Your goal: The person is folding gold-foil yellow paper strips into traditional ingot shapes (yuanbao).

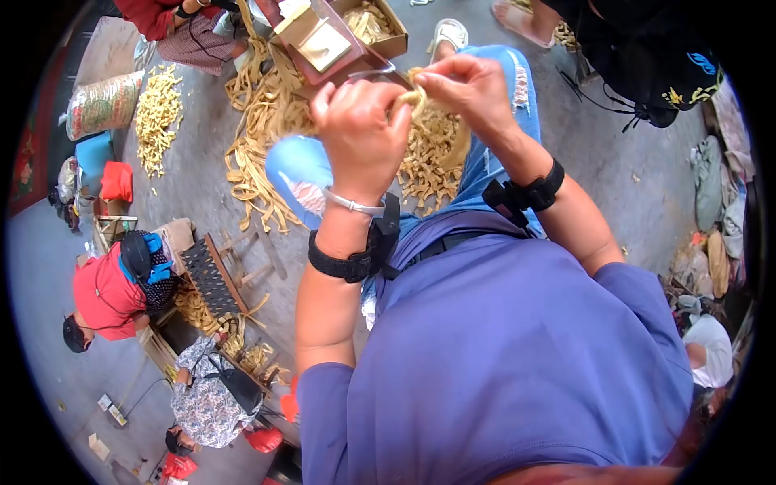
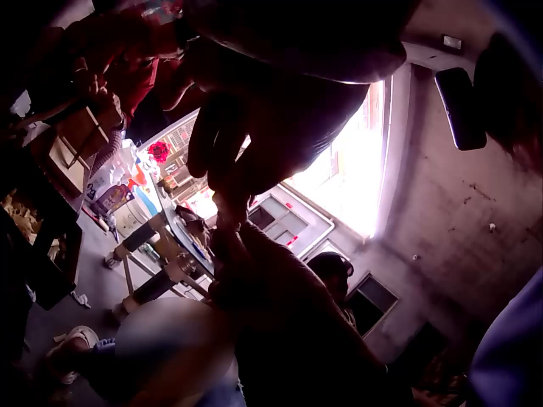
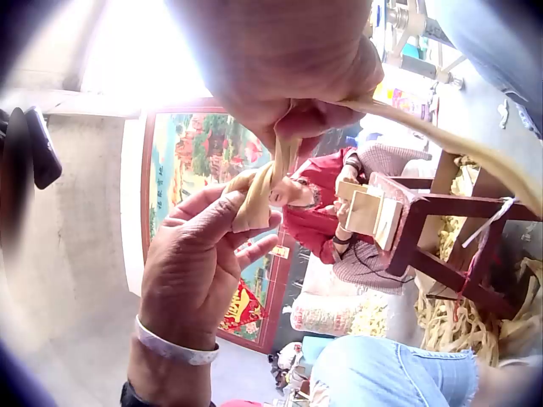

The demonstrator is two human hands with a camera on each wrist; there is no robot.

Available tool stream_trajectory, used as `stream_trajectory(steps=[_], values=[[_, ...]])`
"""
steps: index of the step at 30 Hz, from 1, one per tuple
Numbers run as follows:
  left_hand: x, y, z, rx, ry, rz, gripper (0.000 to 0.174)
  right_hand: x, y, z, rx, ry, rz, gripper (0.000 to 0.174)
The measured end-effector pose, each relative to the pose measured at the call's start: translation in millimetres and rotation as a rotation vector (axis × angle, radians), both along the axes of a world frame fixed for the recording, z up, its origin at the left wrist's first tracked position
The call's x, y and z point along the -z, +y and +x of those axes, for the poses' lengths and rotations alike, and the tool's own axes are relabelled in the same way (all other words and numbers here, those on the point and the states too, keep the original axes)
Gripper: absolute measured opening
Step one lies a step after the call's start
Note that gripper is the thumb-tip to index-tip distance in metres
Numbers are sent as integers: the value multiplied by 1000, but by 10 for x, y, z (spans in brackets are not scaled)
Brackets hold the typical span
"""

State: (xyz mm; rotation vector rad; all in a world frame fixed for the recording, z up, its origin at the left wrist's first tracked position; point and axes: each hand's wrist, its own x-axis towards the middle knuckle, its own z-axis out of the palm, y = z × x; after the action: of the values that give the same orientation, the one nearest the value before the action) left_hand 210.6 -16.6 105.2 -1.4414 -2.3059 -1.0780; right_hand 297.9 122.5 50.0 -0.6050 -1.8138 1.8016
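White woven plastic with red and green print makes up the bulging sack at far left; just beside it, short yellow pieces are spread over the grey floor. Nearer me, a person in a red shirt wears a dark cap. Next come long yellow strips, tangled on the ground by a dark red stand. Then the worker's left hand, a pale bracelet at its wrist, pinches a twisted yellow strip between thumb and fingers. That strip is held up above the lap, between both hands, over a heap of yellow pieces. The right hand grips it too, fingers bent, with a loose length trailing away. Farthest right, bundled bags line the room's edge.
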Motion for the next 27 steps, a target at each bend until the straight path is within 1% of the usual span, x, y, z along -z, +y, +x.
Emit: stream_trajectory(steps=[1,3,4,7,8,10,11,13,14,15,17,18,19,20,21,22,23,24,25,26,27], values=[[52,12,-4,35,18,-13,4,21,-5,18,-20,11,46,18],[78,33,16,8,-8,-30,4,45,-33,64,-64,31,136,19],[86,39,21,-5,-22,-41,4,65,-53,69,-96,108,108,24],[89,30,-7,18,-186,-61,5,35,-39,148,-205,54,289,27],[47,34,2,35,-284,-60,6,56,-3,161,-281,-8,203,27],[-67,34,17,64,-480,-60,7,34,42,211,-313,-35,117,23],[20,0,-71,45,-502,26,9,15,56,232,-329,-50,73,21],[-154,-62,-213,-67,-714,140,11,61,105,313,-326,41,-21,19],[-204,-105,-267,-19,-714,152,10,69,133,330,-325,85,-64,17],[-251,-99,-209,10,-711,137,14,57,125,337,-290,58,-108,17],[-318,-24,-12,70,-701,105,25,20,76,349,-216,9,-197,16],[-294,3,64,83,-658,-18,36,25,62,335,-224,17,-118,16],[-208,27,124,78,-752,-26,30,32,49,308,-233,26,-38,17],[-107,28,133,40,-719,-54,28,30,36,280,-241,36,43,17],[-30,39,135,4,-687,-82,26,5,13,272,-270,61,-54,18],[10,53,137,-15,-744,-8,19,-47,-21,277,-298,84,-152,19],[73,56,127,-8,-741,34,17,-76,-42,278,-326,105,-249,19],[150,51,119,-2,-736,78,15,-30,-65,278,-363,136,-330,21],[203,32,126,-1,-732,122,13,-12,-66,286,-386,115,-384,21],[221,20,138,-10,-671,106,13,1,-57,288,-410,98,-439,21],[212,20,144,9,-642,108,15,14,-40,273,-434,84,-493,21]])
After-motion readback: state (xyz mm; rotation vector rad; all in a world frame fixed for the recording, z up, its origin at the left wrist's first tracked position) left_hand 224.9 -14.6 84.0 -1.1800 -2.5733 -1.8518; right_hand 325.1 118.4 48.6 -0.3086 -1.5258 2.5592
